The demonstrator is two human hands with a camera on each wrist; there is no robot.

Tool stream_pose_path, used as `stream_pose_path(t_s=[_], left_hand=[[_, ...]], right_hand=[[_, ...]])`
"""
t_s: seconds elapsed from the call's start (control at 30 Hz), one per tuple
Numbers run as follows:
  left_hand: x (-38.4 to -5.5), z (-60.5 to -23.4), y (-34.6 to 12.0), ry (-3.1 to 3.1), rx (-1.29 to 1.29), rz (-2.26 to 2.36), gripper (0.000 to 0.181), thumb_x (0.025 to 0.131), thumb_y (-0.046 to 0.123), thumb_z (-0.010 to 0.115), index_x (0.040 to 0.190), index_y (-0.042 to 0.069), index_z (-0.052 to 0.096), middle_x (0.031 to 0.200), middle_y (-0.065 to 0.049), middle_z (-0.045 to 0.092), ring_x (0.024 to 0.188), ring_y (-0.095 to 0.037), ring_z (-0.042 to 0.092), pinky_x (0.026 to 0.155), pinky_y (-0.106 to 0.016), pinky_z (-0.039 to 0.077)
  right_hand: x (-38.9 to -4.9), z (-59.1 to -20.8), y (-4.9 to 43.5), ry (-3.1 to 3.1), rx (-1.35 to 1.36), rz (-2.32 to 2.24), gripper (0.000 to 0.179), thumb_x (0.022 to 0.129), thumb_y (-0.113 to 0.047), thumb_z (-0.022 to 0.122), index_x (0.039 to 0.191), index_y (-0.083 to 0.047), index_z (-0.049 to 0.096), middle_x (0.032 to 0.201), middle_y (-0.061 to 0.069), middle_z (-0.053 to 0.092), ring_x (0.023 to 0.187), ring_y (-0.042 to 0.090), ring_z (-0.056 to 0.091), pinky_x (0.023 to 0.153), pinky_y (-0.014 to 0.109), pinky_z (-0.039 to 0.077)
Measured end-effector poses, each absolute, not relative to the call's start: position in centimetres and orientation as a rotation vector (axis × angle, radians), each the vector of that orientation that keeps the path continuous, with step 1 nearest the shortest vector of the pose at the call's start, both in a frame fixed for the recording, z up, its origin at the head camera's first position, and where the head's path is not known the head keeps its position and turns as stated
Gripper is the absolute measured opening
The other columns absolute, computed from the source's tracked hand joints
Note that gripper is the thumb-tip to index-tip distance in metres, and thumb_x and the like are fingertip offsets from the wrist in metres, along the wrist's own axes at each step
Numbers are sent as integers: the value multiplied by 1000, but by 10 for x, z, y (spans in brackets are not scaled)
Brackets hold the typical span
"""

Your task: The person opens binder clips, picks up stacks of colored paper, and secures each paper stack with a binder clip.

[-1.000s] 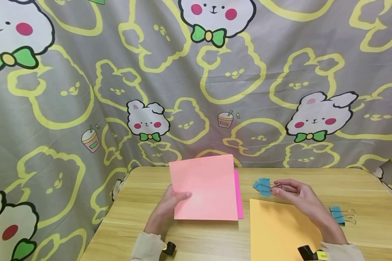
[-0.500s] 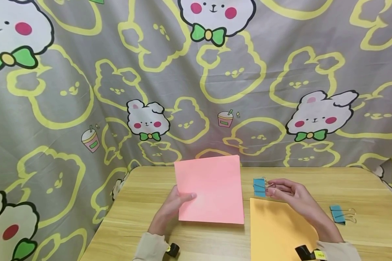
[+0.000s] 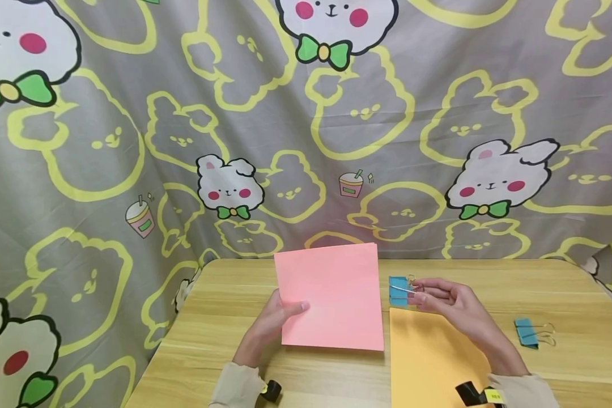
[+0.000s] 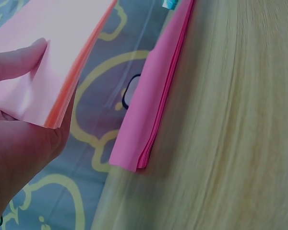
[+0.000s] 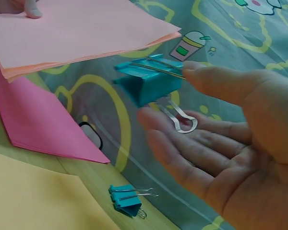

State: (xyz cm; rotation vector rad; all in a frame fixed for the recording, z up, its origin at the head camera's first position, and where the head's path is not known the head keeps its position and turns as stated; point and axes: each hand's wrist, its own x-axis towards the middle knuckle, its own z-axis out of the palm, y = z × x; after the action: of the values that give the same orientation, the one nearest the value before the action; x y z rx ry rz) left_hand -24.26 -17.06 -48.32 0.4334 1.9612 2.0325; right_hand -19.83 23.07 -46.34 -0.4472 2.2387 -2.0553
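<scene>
My left hand [image 3: 272,320] grips a stack of light pink paper [image 3: 331,294] by its left edge, thumb on the front sheet; the stack is raised above the table. In the right wrist view several sheet edges [image 5: 91,62] show. My right hand [image 3: 456,303] pinches a blue binder clip [image 3: 399,290] by its wire handles, thumb on one and fingers at the other [image 5: 180,120]. The clip's mouth faces the pink stack's right edge, a small gap apart. A magenta paper stack [image 4: 153,96] lies on the table behind, hidden in the head view.
Yellow-orange paper [image 3: 428,357] lies under my right forearm. A blue binder clip [image 3: 526,333] rests at the table's right. Another clip [image 5: 126,199] lies on the table in the right wrist view. A patterned curtain [image 3: 306,124] hangs behind the table [image 3: 194,340].
The pink stack has moved right with my left hand, covering the magenta paper in the head view. My right hand has moved slightly left with the clip, narrowing the gap.
</scene>
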Motion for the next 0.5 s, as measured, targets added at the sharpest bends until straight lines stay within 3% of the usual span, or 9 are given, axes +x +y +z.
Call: stream_pose_path(t_s=[0.2,0.5], left_hand=[[-242,-482,-170,1954,431,2029,42,93,0,70,130,-1,52,111,-7,67,99,-20,60,89,-33,52],[-241,-483,-171,1938,490,2025,41,94,2,70,131,2,51,115,-7,67,102,-19,60,91,-35,51]], right_hand=[[-198,-463,223,2280,-518,-2080,41,106,-9,57,135,19,51,113,12,75,100,23,74,83,35,59],[-199,-466,213,2270,-512,-2063,38,105,-9,59,133,16,55,113,19,74,98,20,74,84,40,59]])
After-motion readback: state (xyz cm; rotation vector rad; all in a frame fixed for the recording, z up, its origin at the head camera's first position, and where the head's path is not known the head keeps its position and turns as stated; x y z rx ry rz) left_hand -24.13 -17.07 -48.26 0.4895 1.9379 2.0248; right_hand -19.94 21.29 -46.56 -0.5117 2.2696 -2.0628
